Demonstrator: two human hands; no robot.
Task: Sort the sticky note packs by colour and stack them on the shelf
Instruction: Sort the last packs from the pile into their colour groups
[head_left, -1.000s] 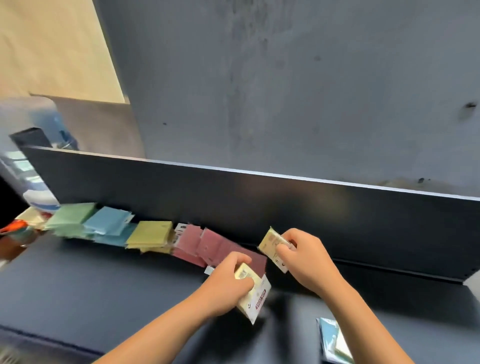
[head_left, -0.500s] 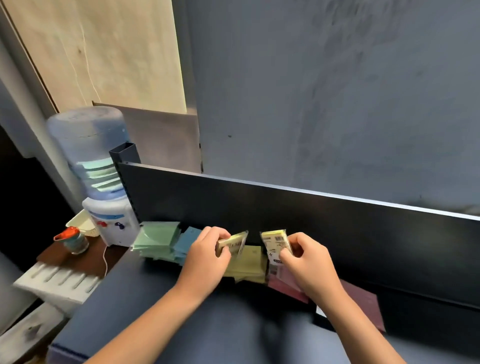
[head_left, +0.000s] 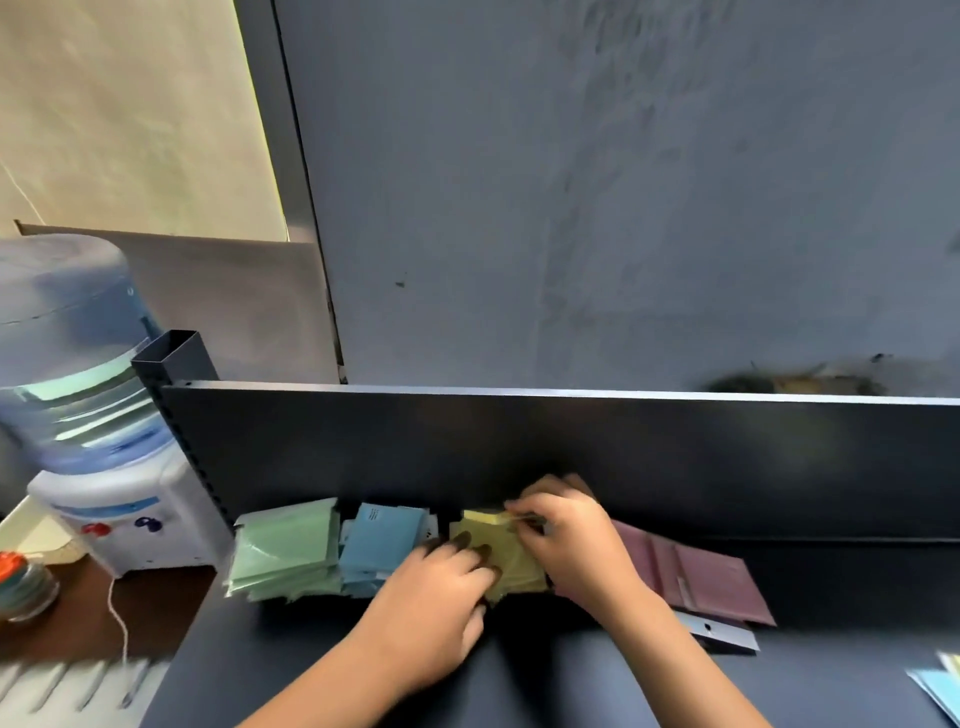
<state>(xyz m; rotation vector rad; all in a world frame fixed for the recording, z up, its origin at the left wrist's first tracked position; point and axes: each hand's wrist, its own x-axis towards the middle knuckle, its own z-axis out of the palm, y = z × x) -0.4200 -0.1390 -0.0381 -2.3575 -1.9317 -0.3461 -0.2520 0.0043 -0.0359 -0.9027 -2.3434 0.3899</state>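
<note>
Both forearms reach forward, left hand (head_left: 441, 577) lying palm-down, right hand (head_left: 566, 535) with fingertips pinched.

Both forearms are bare to the frame's bottom edge; the left hand (head_left: 441, 587) and right hand (head_left: 569, 540) wear nothing.

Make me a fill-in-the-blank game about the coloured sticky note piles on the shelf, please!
1. Both hands, left hand and right hand, are at the ____ pile.
2. The pile furthest left is the ____ one.
3. The blue pile sits between the green pile and the ____ pile.
4. Right of the hands lie the ____ packs.

Missing words: yellow; green; yellow; maroon
</note>
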